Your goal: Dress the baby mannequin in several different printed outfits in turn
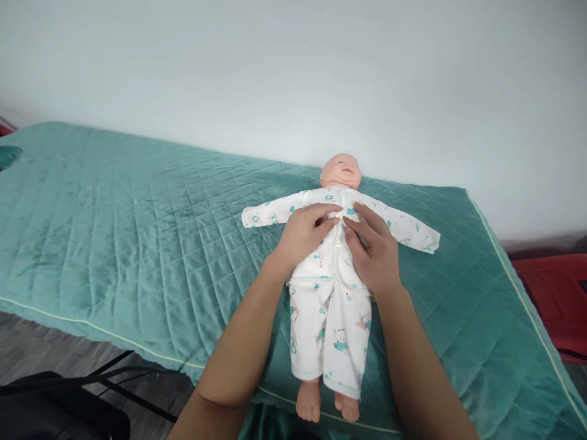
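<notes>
A baby doll (340, 171) lies on its back, dressed in a white printed shirt (321, 260) and matching white trousers (345, 327). My left hand (307, 229) rests on the chest, thumb and forefinger pinched at the shirt's front edge beside an upper button (339, 216). From the other side, my right hand (375, 247) has its bent fingertips closed on the front edge at that same button. Just below, a second pale button (338, 244) shows between the hands. The shirt's sleeves stretch out to both sides, and bare doll feet (308, 400) stick out of the trousers.
A green quilted cover (137, 226) spreads under the doll, against a pale wall (275, 73). At the right stands a red object (550, 293). Black bars and a dark object (59, 406) are at the lower left, over a grey floor.
</notes>
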